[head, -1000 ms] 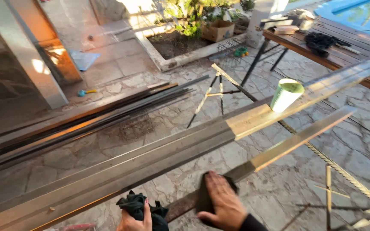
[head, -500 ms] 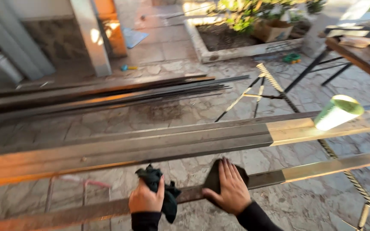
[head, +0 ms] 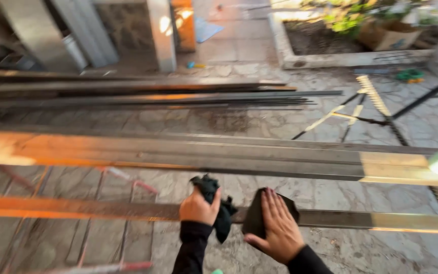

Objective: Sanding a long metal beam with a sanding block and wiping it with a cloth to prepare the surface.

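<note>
Now both hands have slid leftward: left hand (head: 197,207) is gripping a black rag (head: 218,203); right hand's (head: 276,227) fingers (head: 274,203) are, seemingly, pressing a dark cloth (head: 254,218) flat onto the near steel bar (head: 102,209).

Irregular grey stone paving (head: 239,122) covers the ground, sunlit in warm patches. Long dark metal bars (head: 143,96) lie stacked across the upper left. A raised concrete planter (head: 330,58) with greenery sits upper right; pale pillars (head: 160,33) stand at top centre
</note>
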